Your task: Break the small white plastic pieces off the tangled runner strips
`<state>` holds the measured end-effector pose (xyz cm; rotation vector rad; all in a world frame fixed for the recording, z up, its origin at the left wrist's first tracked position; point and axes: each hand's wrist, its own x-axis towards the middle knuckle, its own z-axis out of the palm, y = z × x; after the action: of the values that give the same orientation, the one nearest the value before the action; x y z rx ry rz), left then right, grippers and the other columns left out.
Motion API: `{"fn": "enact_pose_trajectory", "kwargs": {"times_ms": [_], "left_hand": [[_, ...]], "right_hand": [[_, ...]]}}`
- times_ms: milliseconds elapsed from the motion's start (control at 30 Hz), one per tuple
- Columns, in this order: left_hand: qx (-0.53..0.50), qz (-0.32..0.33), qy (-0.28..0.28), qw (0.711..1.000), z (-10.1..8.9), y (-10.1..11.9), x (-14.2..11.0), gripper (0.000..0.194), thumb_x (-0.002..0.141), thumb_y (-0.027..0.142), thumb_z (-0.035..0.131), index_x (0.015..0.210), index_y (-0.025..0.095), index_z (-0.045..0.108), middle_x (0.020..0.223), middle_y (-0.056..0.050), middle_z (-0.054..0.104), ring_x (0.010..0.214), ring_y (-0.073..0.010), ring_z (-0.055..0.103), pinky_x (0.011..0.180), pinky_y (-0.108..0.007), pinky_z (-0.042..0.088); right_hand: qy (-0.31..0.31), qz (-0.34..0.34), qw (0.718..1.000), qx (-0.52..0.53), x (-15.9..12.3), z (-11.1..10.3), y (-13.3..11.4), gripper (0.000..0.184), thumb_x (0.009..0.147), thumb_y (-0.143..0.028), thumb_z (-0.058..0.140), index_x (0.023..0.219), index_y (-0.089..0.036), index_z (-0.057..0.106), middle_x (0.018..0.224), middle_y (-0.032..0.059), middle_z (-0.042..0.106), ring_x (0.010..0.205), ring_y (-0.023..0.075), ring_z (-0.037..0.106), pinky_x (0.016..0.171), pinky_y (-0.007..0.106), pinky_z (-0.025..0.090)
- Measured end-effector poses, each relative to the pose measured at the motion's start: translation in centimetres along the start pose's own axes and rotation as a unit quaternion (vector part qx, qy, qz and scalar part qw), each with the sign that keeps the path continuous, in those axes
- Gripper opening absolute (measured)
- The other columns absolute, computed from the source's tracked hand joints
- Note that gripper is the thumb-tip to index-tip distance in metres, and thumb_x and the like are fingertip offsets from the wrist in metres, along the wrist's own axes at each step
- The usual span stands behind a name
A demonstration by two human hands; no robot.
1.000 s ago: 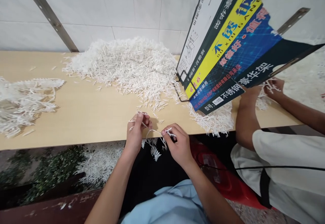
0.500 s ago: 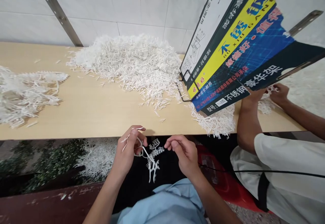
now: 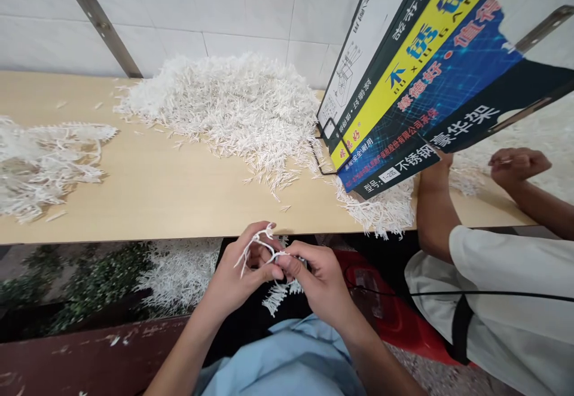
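Note:
Just off the table's front edge, my left hand (image 3: 237, 273) and my right hand (image 3: 320, 279) meet over my lap. Between them is a thin white branched strand (image 3: 256, 239), which looks like plastic. My left fingers are curled round it, with its forked ends standing out above them. My right thumb and fingertips pinch the strand on the other side, at the left fingertips. Below the hands, a comb-like bunch of white pieces (image 3: 274, 298) shows against dark cloth; whether it joins the strand is hidden.
A heap of short white sticks (image 3: 224, 109) lies on the wooden table (image 3: 170, 204). Longer white strands (image 3: 49, 163) lie at left, more white pieces (image 3: 179, 276) below. A printed cardboard box (image 3: 403, 97) stands at right, beside a co-worker's hand (image 3: 518, 165) and a red stool (image 3: 394, 318).
My right hand has moved left to meet my left hand and now pinches the strand. The strand's forked end, hanging low before, now sticks up over my left fingers.

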<state>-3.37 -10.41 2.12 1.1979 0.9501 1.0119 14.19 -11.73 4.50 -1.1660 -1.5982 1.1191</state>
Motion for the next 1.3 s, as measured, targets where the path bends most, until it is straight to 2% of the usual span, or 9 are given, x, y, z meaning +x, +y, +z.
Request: {"fn": "enact_pose_trajectory", "kwargs": {"times_ms": [200,367,467,600,833,967,1100,1200,1300], "left_hand": [[0.114,-0.047,-0.065,0.990,-0.4,-0.5,0.2,0.049,0.081,0.030,0.079,0.127,0.018,0.067,0.085,-0.003,0.075,0.077,-0.0180,0.067,0.076,-0.027,0.052],[0.116,-0.042,-0.108,0.986,0.5,-1.5,-0.3,0.017,0.081,0.012,0.061,0.088,0.013,0.076,0.077,-0.002,0.070,0.073,-0.0145,0.060,0.070,-0.023,0.046],[0.126,-0.067,-0.147,0.979,0.6,-1.6,-0.6,0.026,0.074,0.004,0.057,0.088,0.014,0.076,0.074,0.000,0.065,0.070,-0.0126,0.057,0.067,-0.022,0.043],[0.119,-0.035,-0.174,0.977,0.2,-1.2,-0.5,0.029,0.068,0.002,0.058,0.086,0.016,0.076,0.106,-0.008,0.070,0.094,-0.0182,0.065,0.080,-0.024,0.049],[0.025,-0.142,-0.218,0.965,-0.2,-1.8,-1.2,0.019,0.065,0.008,0.064,0.082,0.014,0.069,0.078,-0.004,0.070,0.072,-0.0168,0.064,0.065,-0.024,0.048],[0.014,-0.162,-0.139,0.977,-1.2,-1.4,-1.8,0.028,0.069,0.017,0.069,0.097,0.015,0.068,0.067,0.002,0.061,0.058,-0.0123,0.055,0.057,-0.022,0.041],[0.175,-0.068,-0.122,0.975,-2.6,-0.1,-1.9,0.012,0.079,0.019,0.066,0.090,0.016,0.069,0.069,0.003,0.057,0.062,-0.0097,0.046,0.059,-0.021,0.035],[0.238,-0.056,-0.155,0.957,-3.5,1.2,-1.9,0.007,0.079,0.015,0.057,0.076,0.016,0.063,0.062,0.004,0.051,0.059,-0.0095,0.042,0.058,-0.022,0.032],[0.342,-0.079,-0.164,0.922,-3.7,2.7,-1.7,0.010,0.075,0.012,0.053,0.068,0.018,0.055,0.059,0.004,0.046,0.057,-0.0109,0.041,0.057,-0.024,0.028]], "right_hand": [[0.062,-0.025,0.990,0.124,0.4,-1.4,0.6,0.025,0.099,-0.034,0.064,0.080,-0.020,0.073,0.083,0.0031,0.063,0.081,0.0171,0.059,0.075,0.029,0.046],[0.101,-0.009,0.951,0.292,1.2,-2.3,0.6,0.029,0.096,-0.042,0.068,0.078,-0.020,0.072,0.104,0.0073,0.062,0.101,0.0218,0.061,0.087,0.035,0.049],[0.127,0.049,0.900,0.415,1.6,-2.8,0.8,0.028,0.089,-0.042,0.076,0.074,-0.020,0.068,0.101,0.0047,0.061,0.095,0.0192,0.063,0.084,0.034,0.054],[0.205,0.083,0.838,0.499,1.6,-3.5,1.5,0.021,0.077,-0.031,0.085,0.074,-0.023,0.067,0.093,0.0007,0.060,0.077,0.0140,0.058,0.072,0.030,0.057],[0.257,0.031,0.835,0.485,-0.2,-6.1,0.8,0.018,0.079,-0.025,0.079,0.068,-0.025,0.063,0.082,0.0002,0.056,0.058,0.0107,0.042,0.050,0.024,0.043],[0.195,0.014,0.890,0.412,-1.9,-7.7,0.1,0.035,0.081,-0.030,0.072,0.051,-0.021,0.056,0.062,-0.0006,0.047,0.045,0.0102,0.041,0.044,0.028,0.038],[0.061,0.143,0.963,0.219,-2.7,-8.7,1.3,0.034,0.080,-0.022,0.064,0.047,-0.019,0.057,0.054,0.0023,0.054,0.050,0.0185,0.060,0.051,0.032,0.045],[0.117,0.157,0.981,0.010,-2.9,-9.7,3.1,0.037,0.082,-0.026,0.061,0.047,-0.019,0.056,0.071,0.0081,0.069,0.077,0.0258,0.071,0.071,0.036,0.053],[0.237,0.111,0.931,-0.253,-3.1,-10.0,3.6,0.018,0.085,-0.030,0.062,0.075,-0.019,0.071,0.105,0.0110,0.076,0.101,0.0309,0.069,0.091,0.046,0.053]]}}
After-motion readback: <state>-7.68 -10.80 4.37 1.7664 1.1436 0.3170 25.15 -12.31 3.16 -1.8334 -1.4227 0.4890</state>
